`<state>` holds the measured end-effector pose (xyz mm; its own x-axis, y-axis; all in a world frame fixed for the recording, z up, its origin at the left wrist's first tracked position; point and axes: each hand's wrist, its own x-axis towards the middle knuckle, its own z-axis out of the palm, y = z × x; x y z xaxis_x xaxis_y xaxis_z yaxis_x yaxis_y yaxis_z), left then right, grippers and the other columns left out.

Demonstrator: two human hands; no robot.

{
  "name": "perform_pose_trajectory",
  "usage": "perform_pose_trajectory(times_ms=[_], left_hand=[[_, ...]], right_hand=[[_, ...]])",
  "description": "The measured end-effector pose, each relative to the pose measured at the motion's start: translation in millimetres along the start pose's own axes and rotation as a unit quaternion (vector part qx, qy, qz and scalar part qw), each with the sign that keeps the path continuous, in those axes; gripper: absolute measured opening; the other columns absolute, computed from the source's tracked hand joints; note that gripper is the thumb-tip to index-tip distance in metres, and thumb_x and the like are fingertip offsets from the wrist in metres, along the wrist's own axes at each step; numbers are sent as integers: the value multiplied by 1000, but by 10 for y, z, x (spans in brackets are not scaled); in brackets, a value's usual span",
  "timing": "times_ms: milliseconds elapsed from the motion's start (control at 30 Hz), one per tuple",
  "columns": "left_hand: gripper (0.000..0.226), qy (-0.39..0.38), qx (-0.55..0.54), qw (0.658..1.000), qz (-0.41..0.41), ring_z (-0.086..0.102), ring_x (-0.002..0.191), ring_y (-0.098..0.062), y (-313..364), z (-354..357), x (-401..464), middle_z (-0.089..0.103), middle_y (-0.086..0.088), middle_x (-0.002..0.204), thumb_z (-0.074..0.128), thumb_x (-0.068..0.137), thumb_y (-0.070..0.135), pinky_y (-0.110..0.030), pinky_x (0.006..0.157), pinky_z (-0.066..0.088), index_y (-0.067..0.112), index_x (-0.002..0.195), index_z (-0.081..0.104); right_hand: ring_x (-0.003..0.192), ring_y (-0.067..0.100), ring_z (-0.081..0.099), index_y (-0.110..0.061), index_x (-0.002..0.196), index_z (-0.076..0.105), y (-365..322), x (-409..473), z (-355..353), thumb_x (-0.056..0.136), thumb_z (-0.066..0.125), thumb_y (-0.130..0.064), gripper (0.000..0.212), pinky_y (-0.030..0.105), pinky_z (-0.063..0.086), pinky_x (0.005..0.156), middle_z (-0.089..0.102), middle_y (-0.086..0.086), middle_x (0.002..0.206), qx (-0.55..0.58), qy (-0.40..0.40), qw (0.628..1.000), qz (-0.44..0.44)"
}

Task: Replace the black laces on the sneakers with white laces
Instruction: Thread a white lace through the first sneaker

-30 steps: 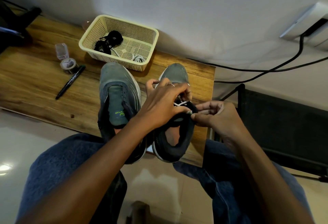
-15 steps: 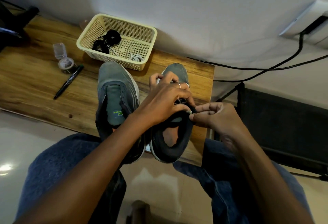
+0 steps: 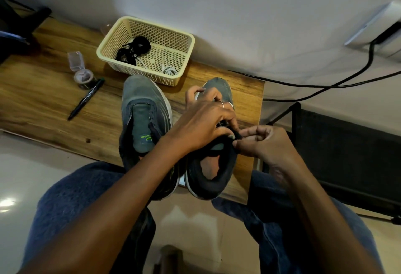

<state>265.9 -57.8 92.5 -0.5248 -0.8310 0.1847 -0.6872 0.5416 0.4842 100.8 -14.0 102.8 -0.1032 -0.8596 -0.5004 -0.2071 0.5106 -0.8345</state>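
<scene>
Two grey sneakers lie on the wooden table, toes pointing away from me. The left sneaker has bare eyelets and no lace. My left hand curls over the lacing area of the right sneaker and grips it, thumb at the black collar. My right hand pinches at the collar's right edge, fingertips against my left thumb. The white lace on this sneaker is almost wholly hidden under my fingers. Black laces and a coiled white lace lie in the cream basket.
A black pen, a tape roll and a small clear box lie left of the sneakers. Black cables run along the wall at right. A dark mesh rack stands beside the table's right edge. My knees sit below the table edge.
The short stretch of white lace seen a second ago between my hands is now covered. My left hand has slid nearer the collar and both fingertips have closed together.
</scene>
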Motion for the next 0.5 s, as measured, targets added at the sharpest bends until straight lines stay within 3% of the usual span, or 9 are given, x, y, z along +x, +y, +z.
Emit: perform_pose_trajectory(times_ms=[200,333,500], left_hand=[[17,1,38,999,16,37,107,-7,0,35,2,67,21,102,71,76,41,-33,96,8,37,93,71],[17,-5,30,999,10,38,108,-6,10,57,0,63,19,105,69,80,42,-30,94,9,38,96,67],[18,-18,5,1000,-14,36,108,-3,-1,11,-11,51,27,97,69,80,44,-27,91,8,39,97,66]], right_hand=[[71,20,65,6,94,68,-54,-28,-32,80,70,3,15,18,56,60,69,23,87,42,-19,999,24],[59,13,64,-4,85,70,-97,-1,-82,89,63,-11,11,20,55,57,68,13,76,65,-19,996,59],[53,9,59,-7,82,66,-127,38,-25,92,60,-11,12,16,51,49,64,8,68,21,-39,997,60]])
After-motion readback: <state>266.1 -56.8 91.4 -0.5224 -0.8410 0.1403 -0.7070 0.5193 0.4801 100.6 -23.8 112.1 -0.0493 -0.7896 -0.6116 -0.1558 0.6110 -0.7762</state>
